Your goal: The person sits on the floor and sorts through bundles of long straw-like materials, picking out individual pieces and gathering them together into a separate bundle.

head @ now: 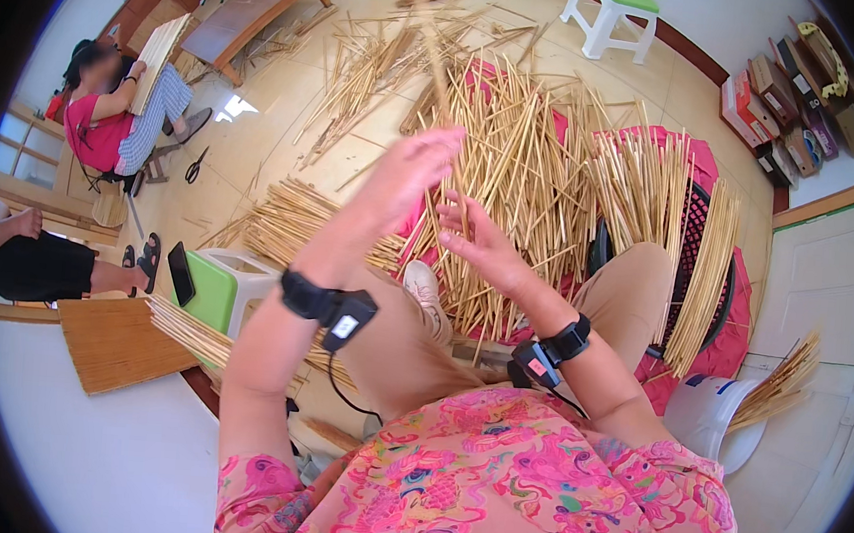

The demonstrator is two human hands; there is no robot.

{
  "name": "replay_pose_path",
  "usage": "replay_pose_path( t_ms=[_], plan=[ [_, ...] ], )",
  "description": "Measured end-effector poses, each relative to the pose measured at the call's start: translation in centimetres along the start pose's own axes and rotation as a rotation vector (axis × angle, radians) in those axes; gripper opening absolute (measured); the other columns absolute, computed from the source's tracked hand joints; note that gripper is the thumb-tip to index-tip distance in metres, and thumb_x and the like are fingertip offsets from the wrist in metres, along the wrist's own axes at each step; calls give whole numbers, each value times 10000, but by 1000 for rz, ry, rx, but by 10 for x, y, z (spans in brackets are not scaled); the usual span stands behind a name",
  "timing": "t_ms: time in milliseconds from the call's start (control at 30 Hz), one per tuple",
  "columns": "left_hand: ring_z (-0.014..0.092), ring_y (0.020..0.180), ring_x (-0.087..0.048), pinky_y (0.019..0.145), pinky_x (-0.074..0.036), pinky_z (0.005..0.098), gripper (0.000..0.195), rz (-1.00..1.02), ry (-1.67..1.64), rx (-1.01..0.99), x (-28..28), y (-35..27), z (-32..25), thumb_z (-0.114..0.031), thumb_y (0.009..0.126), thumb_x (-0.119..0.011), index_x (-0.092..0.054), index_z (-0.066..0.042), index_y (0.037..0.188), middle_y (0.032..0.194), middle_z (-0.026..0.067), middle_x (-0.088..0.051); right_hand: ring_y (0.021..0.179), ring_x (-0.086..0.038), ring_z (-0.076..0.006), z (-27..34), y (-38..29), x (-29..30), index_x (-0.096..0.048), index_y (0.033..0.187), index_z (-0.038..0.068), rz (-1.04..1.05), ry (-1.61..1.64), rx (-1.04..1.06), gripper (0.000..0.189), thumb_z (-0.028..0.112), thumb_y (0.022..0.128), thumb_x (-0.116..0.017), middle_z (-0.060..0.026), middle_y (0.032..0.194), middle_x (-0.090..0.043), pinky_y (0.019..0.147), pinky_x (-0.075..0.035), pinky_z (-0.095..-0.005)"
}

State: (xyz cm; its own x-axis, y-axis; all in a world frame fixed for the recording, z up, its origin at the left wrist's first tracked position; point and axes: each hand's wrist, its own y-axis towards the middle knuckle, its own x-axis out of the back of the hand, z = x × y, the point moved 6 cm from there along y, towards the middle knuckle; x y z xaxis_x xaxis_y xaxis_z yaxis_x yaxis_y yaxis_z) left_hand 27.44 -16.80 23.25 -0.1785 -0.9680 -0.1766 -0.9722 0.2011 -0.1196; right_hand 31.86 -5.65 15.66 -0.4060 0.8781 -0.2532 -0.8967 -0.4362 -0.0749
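Observation:
My right hand holds the lower end of a straw-coloured stalk between thumb and fingers. The stalk rises away from me, and its far part is blurred. Close beside it is my left hand, smeared by motion; whether its fingers grip the stalk cannot be told. Below and beyond both hands lies a large loose heap of dry stalks on pink cloth. To the left, another pile of stalks lies beside my leg.
Sorted stalk bundles lie across a black plastic basket at right. Nearby stands a white bucket holding stalks. A green-topped stool carries a phone. Scissors lie near a seated person holding a pale slatted panel.

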Motion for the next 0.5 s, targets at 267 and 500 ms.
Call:
replay_pose_path(
  t_ms=[267,500],
  plan=[
    [187,1077,-489,912,-370,339,370,-54,253,334,40,98,162,-266,895,-501,-518,-39,1186,1147,83,-555,511,-515,-91,-43,33,133,-565,988,31,-211,-293,-367,242,213,934,-414,-40,642,-580,471,-438,-214],
    [307,983,-585,818,-454,352,408,-603,563,566,174,131,305,-163,760,-544,-530,64,1099,1080,233,-580,527,-473,-55,2,81,246,-546,973,33,-381,-387,-172,231,212,945,-402,-19,641,-558,497,-384,-176]
  ],
)
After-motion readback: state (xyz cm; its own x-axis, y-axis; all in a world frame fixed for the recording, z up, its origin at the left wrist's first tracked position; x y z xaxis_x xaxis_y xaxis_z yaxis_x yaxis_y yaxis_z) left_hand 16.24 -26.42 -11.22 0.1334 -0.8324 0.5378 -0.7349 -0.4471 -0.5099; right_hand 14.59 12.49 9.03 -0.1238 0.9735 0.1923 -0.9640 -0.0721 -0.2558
